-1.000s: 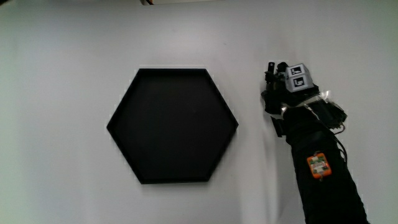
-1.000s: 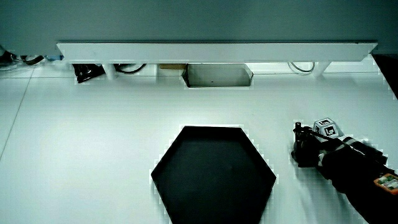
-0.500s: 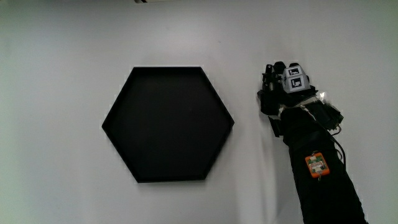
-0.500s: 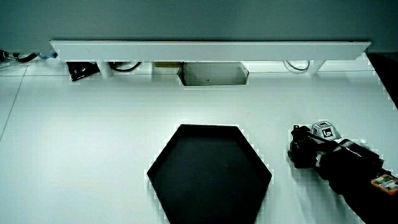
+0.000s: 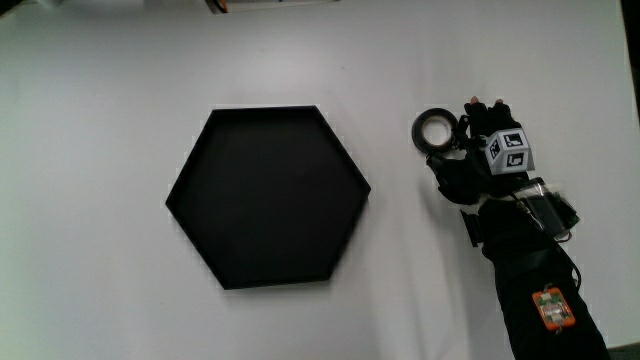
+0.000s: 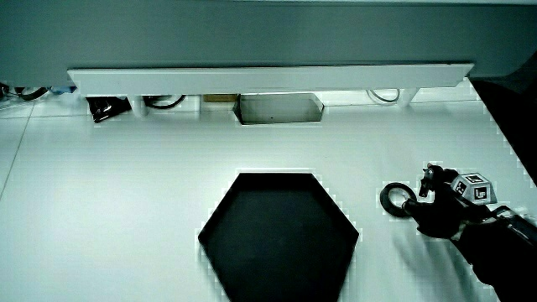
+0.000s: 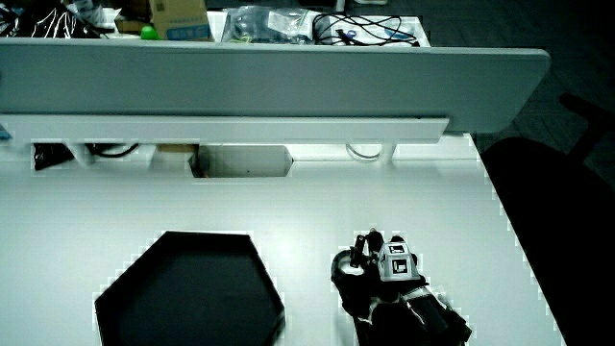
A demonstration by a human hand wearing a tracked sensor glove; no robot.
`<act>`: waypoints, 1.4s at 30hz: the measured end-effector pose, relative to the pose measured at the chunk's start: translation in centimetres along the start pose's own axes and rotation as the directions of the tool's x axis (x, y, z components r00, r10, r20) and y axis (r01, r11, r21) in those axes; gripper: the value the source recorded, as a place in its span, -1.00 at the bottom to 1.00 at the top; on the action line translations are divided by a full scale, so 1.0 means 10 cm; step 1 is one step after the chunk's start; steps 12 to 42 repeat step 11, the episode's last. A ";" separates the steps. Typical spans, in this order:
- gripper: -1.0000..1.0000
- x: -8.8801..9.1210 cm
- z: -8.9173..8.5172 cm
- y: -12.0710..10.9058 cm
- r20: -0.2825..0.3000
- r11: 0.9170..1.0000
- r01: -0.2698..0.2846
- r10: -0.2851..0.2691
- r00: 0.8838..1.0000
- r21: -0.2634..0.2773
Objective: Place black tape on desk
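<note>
The black tape (image 5: 436,130) is a small roll lying flat on the white desk, between the black hexagonal tray (image 5: 268,195) and the hand (image 5: 472,142). The gloved hand, with its patterned cube (image 5: 509,150), rests on the desk right beside the roll. Its fingers (image 5: 486,110) are stretched out loosely and do not wrap the roll. Both side views show the tape (image 6: 396,200) (image 7: 344,268) at the hand's (image 6: 440,214) (image 7: 381,281) edge nearest the tray (image 6: 277,239) (image 7: 187,288). The tray holds nothing.
A low partition (image 6: 268,77) runs along the table's edge farthest from the person, with a grey box (image 6: 279,107) and cables under it. Boxes and cables (image 7: 317,24) sit on a shelf above it. The forearm (image 5: 535,290) carries an orange tag.
The tape, hidden under the hand before, now lies uncovered on the desk. The hand has let go and drawn away from the tray, its fingers loosened.
</note>
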 end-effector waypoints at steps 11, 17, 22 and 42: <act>-1.00 0.11 -0.04 -0.37 -0.039 0.990 -0.038 0.043 0.998 0.136; -1.00 0.11 -0.04 -0.37 -0.039 0.990 -0.038 0.043 0.998 0.136; -1.00 0.11 -0.04 -0.37 -0.039 0.990 -0.038 0.043 0.998 0.136; -1.00 0.11 -0.04 -0.37 -0.039 0.990 -0.038 0.043 0.998 0.136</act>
